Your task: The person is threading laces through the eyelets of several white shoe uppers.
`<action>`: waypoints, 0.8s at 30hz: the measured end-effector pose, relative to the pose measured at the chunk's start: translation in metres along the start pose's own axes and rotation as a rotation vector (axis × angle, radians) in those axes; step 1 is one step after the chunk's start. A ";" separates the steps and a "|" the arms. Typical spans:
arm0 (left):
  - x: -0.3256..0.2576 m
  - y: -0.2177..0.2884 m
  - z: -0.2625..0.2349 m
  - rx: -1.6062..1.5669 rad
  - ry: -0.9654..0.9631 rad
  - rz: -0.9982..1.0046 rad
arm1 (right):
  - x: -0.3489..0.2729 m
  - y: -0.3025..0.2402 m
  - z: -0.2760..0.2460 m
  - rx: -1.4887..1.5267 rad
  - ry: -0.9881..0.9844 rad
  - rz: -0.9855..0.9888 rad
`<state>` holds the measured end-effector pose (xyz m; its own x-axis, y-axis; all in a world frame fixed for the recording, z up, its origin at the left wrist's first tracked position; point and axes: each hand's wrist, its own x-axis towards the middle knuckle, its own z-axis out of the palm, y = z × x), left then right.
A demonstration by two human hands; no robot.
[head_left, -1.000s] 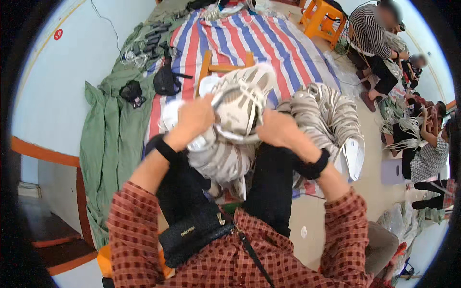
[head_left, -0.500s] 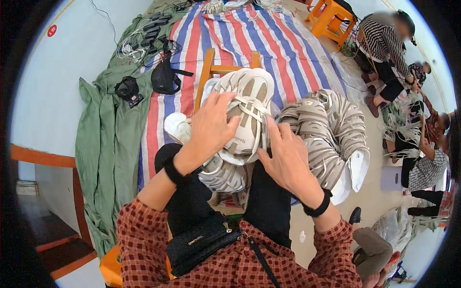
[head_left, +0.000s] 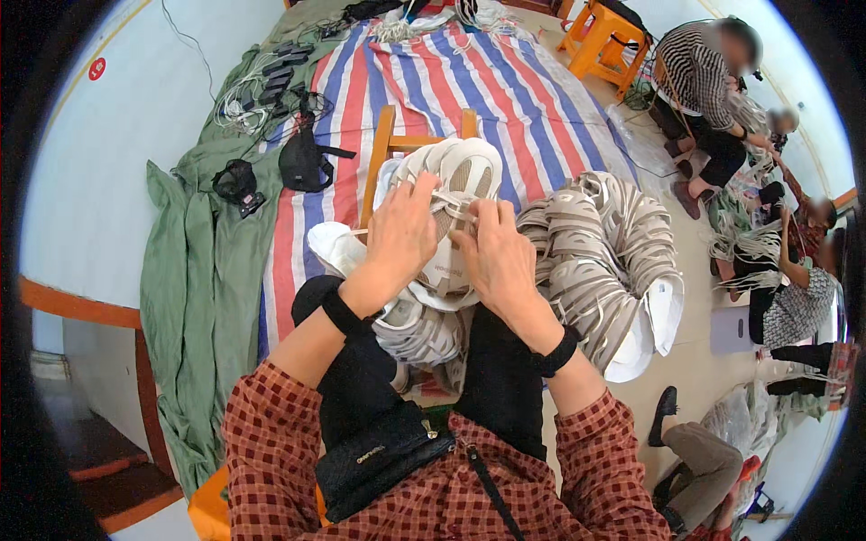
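A beige and white shoe upper [head_left: 478, 176] with mesh panels lies toe-away between my hands, at the end of a nested row of similar uppers above my knees. My left hand [head_left: 401, 230] is closed over its left side, the fingertips at the shoelace [head_left: 460, 200] and a lace end sticking out beside the wrist side. From the right, my right hand [head_left: 499, 257] pinches the lace near the top of the lacing. The fingers cover part of the lacing. Below hangs another bunch of uppers [head_left: 419, 329] between my legs.
A curved pile of nested uppers [head_left: 631, 234] stands at the right. Behind the wooden stool frame [head_left: 383, 149] spreads a striped sheet [head_left: 523, 117]. A black bag [head_left: 305, 162] and green cloth [head_left: 194, 298] lie left. Other people sit along the right, near an orange stool [head_left: 604, 50].
My right hand has moved left and up onto the laces, its fingers drawn together in a pinch. The left hand's fingers have closed in at the lacing. The view has shifted slightly.
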<state>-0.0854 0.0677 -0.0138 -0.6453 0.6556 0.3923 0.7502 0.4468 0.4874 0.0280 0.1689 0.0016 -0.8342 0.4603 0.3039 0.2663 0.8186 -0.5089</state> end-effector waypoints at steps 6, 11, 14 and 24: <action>-0.010 0.010 -0.013 -0.111 -0.059 0.009 | -0.008 -0.001 -0.009 -0.078 -0.126 -0.113; -0.042 0.018 -0.033 -0.054 -0.096 0.601 | -0.040 -0.013 -0.037 0.728 -0.507 0.005; -0.049 -0.011 -0.027 -0.179 -0.087 0.508 | -0.036 0.011 -0.035 0.659 -0.251 0.052; -0.007 0.015 -0.058 -0.914 0.080 -0.249 | -0.047 0.034 -0.012 -0.161 -0.124 -0.647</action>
<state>-0.0779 0.0348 0.0360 -0.8050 0.5468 0.2302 0.2080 -0.1033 0.9727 0.0814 0.1791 -0.0203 -0.8966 -0.1745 0.4070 -0.2445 0.9614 -0.1264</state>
